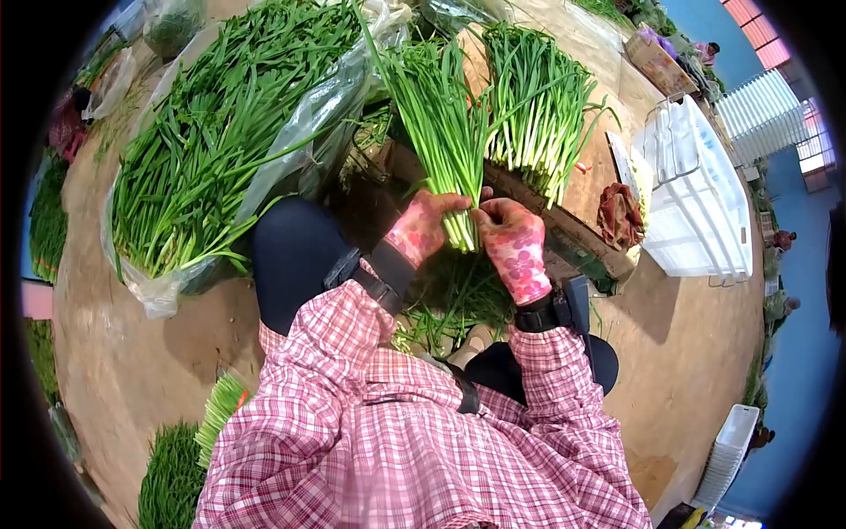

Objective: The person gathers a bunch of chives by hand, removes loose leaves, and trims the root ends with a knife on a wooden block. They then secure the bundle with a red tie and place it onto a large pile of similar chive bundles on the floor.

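A bunch of garlic chives (438, 132) stands between my hands, leaves up and pale cut ends down. My left hand (420, 227), in a pink flowered glove with bare fingertips, is closed round its lower stalks from the left. On the right edge of the same stalks, my right hand (513, 238), gloved alike, pinches with thumb and forefinger; its other fingers are curled and partly hidden. Just beyond, a second pile of garlic chives (539, 115) lies on a wooden board (592, 189). Loose leaves and trimmings (454, 304) are scattered below my hands.
At the left, a big plastic sheet (295, 132) holds a heap of chives (220, 132). Stacked white crates (692, 189) stand right of the board, near a crumpled reddish-brown cloth (620, 216). Another chive bundle (220, 410) lies at lower left. Other people sit at the far edges.
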A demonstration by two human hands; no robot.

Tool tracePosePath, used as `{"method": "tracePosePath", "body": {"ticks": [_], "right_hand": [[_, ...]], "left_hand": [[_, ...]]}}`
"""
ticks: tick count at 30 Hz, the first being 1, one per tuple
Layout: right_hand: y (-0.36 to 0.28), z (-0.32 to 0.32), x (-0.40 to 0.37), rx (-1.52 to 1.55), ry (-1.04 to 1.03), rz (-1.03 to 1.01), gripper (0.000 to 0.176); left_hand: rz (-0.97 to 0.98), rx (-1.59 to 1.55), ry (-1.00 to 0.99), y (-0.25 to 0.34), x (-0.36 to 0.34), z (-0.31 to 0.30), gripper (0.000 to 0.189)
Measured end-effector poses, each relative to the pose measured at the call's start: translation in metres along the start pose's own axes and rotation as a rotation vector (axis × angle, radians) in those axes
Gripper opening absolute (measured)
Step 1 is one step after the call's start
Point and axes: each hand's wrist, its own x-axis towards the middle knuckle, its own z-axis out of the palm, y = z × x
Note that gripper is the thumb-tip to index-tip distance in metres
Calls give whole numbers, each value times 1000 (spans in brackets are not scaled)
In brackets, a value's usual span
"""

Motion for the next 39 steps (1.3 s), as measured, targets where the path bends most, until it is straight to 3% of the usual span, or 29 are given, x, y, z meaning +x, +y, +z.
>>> {"method": "tracePosePath", "body": {"ticks": [2, 5, 9, 13, 17, 19, 21, 23, 25, 27, 31, 32, 33, 35, 36, 37, 39], "right_hand": [[0, 4, 1, -67, -8, -37, 17], [-1, 4, 5, 140, -51, 202, 18], [9, 6, 11, 278, -145, 291, 19], [1, -17, 5, 756, -84, 555, 16], [13, -56, -11, 1219, 101, 584, 9], [42, -71, -25, 1155, 128, 570, 11], [96, -77, -39, 67, -259, 688, 20], [118, -63, -66, -663, -236, 209, 23], [79, -41, -49, 11, -67, 189, 29], [24, -29, -24, 301, -140, 389, 27], [5, -4, -10, 384, -113, 353, 20], [2, -2, -12, 360, -91, 319, 19], [-1, -2, -18, 401, -172, 286, 19], [-13, -4, -27, 243, -165, 202, 17], [-11, 0, -24, 454, -40, 234, 15], [-8, -6, -20, 457, -26, 334, 13], [-10, -9, -9, 422, -8, 339, 15]], "left_hand": [[-18, -88, 6, 2, -3, 3, 47], [-93, -97, 51, 1, -3, 0, 47], [-147, 31, 71, -15, 9, -24, 52], [-84, -15, 127, -1, 2, -3, 53], [-99, -100, 101, -4, 3, -6, 53], [-106, -127, 109, 1, 0, -1, 52], [-122, -204, 74, -1, 1, -4, 53], [-176, -307, 52, 3, 0, -1, 53], [-162, -416, -23, -5, 3, -8, 54], [-161, -549, -105, -11, 6, -13, 54], [-151, -515, -203, -6, 7, -14, 52], [-132, -445, -48, -7, 6, -11, 51], [-158, -513, -131, -2, 6, -10, 51], [-117, -285, 64, -3, 1, 0, 51], [-139, -344, 27, -4, 1, -3, 51], [-159, -404, -11, -6, 2, -7, 50], [-208, -515, -52, -9, 3, -10, 50]]}}
